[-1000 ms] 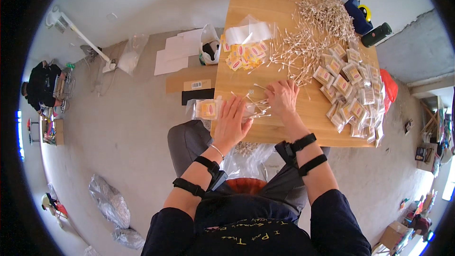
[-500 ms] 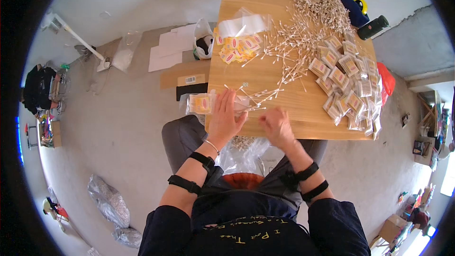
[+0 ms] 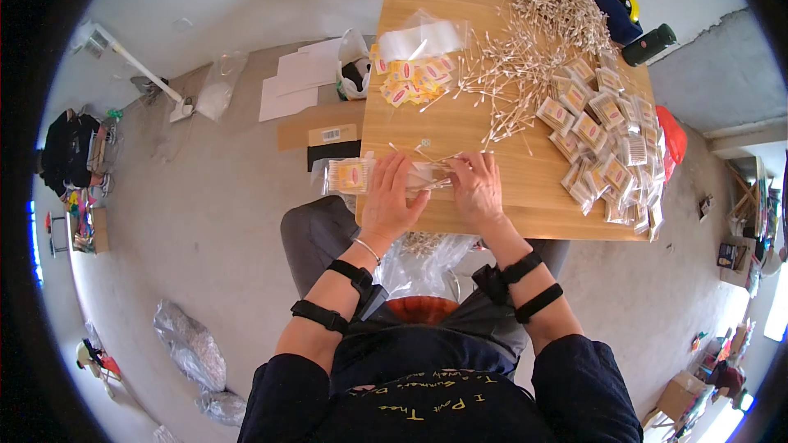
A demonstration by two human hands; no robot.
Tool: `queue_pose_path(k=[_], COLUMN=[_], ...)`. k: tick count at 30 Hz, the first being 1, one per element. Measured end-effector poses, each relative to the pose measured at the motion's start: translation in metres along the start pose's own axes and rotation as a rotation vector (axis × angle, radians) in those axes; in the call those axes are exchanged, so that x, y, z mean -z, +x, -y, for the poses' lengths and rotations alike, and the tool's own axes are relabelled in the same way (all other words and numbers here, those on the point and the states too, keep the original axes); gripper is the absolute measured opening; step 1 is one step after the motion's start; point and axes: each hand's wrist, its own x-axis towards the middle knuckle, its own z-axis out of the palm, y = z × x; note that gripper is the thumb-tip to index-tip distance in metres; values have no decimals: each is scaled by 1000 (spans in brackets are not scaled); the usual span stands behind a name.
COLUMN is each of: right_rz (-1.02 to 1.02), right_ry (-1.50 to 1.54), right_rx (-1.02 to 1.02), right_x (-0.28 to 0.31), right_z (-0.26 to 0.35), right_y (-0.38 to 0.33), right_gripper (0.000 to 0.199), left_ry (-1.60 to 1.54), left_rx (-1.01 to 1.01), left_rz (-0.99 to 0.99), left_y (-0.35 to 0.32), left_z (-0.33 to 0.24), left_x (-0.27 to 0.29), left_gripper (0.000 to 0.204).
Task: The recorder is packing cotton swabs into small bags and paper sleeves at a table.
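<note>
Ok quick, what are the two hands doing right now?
Left hand: closed on a small clear bag at the wooden table edge.
Right hand: fingers pinching a bunch of cotton swabs at the bag's mouth.

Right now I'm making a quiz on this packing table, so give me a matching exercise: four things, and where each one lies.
Things:
1. loose cotton swabs
2. filled packets
3. yellow labels
4. clear bag

Places:
A. under the left hand, at the table's near left edge
B. far middle of the table
C. along the right side
D. far left part, by empty clear bags

Pairs: 1-B, 2-C, 3-D, 4-A
</note>
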Motion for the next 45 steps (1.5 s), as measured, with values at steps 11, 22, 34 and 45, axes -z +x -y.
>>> queue_pose_path(k=[11, 22, 34, 45], right_rz=[-73, 86, 94, -149], right_ry=[-58, -106, 39, -109], right_rx=[-101, -68, 174, -65], right_x=[3, -3, -16, 1], right_z=[-37, -26, -7, -39], right_y=[23, 34, 33, 36], right_gripper=[15, 12, 10, 17], left_ry=[-7, 72, 103, 35], left_rx=[45, -16, -70, -4], left_rz=[16, 116, 56, 45], left_y=[0, 4, -5, -1], left_z=[-1, -4, -2, -2], left_x=[4, 7, 4, 5], left_gripper=[70, 60, 52, 69])
